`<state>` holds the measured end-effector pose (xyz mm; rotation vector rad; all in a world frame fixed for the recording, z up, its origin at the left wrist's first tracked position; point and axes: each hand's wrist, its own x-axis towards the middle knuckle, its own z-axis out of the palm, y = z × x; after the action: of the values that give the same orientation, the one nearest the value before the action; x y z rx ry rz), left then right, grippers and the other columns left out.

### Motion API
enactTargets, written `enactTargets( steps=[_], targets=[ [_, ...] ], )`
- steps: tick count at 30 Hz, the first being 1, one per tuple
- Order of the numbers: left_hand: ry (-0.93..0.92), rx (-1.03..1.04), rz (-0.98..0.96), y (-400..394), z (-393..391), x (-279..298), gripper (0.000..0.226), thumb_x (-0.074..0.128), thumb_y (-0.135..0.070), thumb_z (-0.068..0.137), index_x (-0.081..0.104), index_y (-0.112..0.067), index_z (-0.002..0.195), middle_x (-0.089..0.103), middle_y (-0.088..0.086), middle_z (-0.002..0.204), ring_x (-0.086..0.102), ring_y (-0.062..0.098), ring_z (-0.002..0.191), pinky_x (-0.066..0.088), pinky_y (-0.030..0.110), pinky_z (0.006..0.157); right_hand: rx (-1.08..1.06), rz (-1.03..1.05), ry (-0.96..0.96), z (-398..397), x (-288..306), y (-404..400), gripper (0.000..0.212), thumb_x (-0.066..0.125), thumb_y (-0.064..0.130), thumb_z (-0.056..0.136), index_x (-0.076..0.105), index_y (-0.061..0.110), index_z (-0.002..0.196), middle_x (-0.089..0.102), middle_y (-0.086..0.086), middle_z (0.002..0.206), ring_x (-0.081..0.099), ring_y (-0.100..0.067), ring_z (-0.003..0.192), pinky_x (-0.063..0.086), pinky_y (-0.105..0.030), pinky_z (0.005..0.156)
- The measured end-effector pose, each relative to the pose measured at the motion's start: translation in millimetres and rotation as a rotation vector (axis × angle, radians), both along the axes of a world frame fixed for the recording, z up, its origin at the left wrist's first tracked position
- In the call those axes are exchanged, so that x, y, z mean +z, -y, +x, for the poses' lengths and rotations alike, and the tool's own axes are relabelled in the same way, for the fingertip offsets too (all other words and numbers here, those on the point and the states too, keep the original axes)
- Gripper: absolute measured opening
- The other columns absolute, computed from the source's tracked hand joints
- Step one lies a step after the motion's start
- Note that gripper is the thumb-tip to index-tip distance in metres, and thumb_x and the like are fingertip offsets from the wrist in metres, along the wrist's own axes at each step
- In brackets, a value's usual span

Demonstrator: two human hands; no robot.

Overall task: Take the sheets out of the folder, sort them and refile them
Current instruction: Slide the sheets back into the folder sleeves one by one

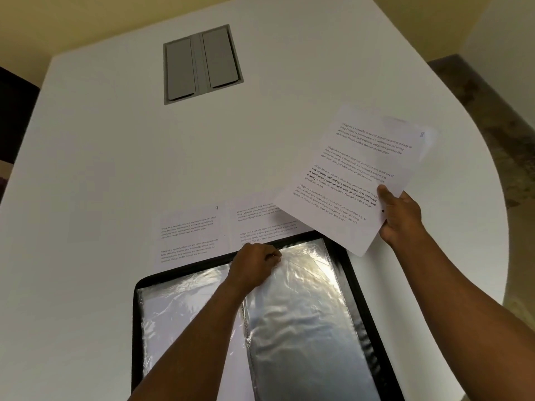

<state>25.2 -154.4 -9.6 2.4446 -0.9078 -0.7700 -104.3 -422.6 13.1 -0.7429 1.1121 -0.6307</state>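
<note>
Grey hatch [202, 64] beyond two flat sheets [191, 235].

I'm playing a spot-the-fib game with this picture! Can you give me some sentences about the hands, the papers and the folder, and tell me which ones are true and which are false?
1. The right hand holds a printed sheet up off the table. True.
2. The folder is closed. False: it lies open, its shiny plastic sleeves showing.
3. The left hand pinches the top edge of a plastic sleeve. True.
4. The held sheet is blank. False: it carries several paragraphs of text.
5. Two more printed sheets lie on the white table just beyond the folder. True.
6. The grey hatch is under the left hand. False: it sits far across the table.
</note>
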Motion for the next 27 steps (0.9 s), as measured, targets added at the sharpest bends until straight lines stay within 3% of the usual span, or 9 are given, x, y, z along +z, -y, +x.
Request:
enactTargets(
  steps=[5, 10, 14, 19, 23, 27],
  targets=[
    [-0.039, -0.014, -0.066, 2.9, -4.8, 0.8, 0.012, 0.057, -0.014, 0.091, 0.069, -0.016, 0.093, 0.069, -0.005, 0.085, 0.062, 0.01, 0.078, 0.046, 0.024, 0.071, -0.007, -0.007, -0.01, -0.4, -0.8, 0.2, 0.028, 0.064, 0.01, 0.093, 0.062, 0.018, 0.12, 0.068, -0.005, 0.118, 0.067, -0.022, 0.104, 0.051, -0.051, 0.096],
    [-0.088, -0.046, -0.041, 5.0, -7.5, 3.4, 0.008, 0.068, -0.024, 0.086, 0.065, -0.018, 0.09, 0.063, -0.008, 0.078, 0.058, 0.008, 0.072, 0.044, 0.023, 0.066, -0.011, 0.001, -0.018, -0.5, -1.2, 0.5, 0.017, 0.064, 0.011, 0.093, 0.064, 0.022, 0.106, 0.067, -0.008, 0.121, 0.066, -0.026, 0.108, 0.051, -0.051, 0.096],
    [-0.093, -0.041, -0.013, 8.0, -10.6, 1.3, 0.015, 0.057, -0.025, 0.095, 0.057, -0.02, 0.081, 0.06, -0.009, 0.078, 0.054, 0.004, 0.072, 0.037, 0.017, 0.06, 0.005, 0.023, 0.008, -0.3, -1.4, 2.2, 0.031, 0.067, 0.012, 0.091, 0.063, 0.017, 0.121, 0.068, -0.008, 0.121, 0.067, -0.026, 0.107, 0.054, -0.049, 0.091],
    [-0.082, -0.075, -0.021, 10.1, -12.0, 2.4, 0.012, 0.054, -0.016, 0.094, 0.066, -0.013, 0.09, 0.068, -0.006, 0.089, 0.059, 0.008, 0.081, 0.042, 0.021, 0.07, 0.08, 0.025, 0.046, 14.6, 5.3, 3.3, 0.024, 0.069, 0.01, 0.089, 0.066, 0.019, 0.111, 0.07, -0.007, 0.115, 0.068, -0.026, 0.105, 0.054, -0.05, 0.091],
    [-0.062, -0.087, -0.013, 12.9, -11.5, 7.0, 0.018, 0.054, -0.018, 0.095, 0.072, -0.016, 0.097, 0.068, -0.006, 0.099, 0.059, 0.007, 0.089, 0.041, 0.019, 0.076, 0.09, -0.001, 0.06, 35.8, 13.9, 6.7, 0.029, 0.069, 0.009, 0.088, 0.065, 0.015, 0.116, 0.071, -0.007, 0.114, 0.069, -0.026, 0.103, 0.054, -0.05, 0.091],
    [-0.045, -0.054, -0.037, 13.2, -12.1, 10.0, 0.015, 0.056, -0.015, 0.095, 0.069, -0.017, 0.101, 0.062, -0.006, 0.097, 0.052, 0.004, 0.084, 0.038, 0.016, 0.072, 0.139, -0.04, 0.075, 53.9, 19.0, 6.3, 0.027, 0.069, 0.007, 0.088, 0.066, 0.016, 0.114, 0.071, -0.006, 0.114, 0.068, -0.024, 0.104, 0.055, -0.046, 0.091]
  ],
)
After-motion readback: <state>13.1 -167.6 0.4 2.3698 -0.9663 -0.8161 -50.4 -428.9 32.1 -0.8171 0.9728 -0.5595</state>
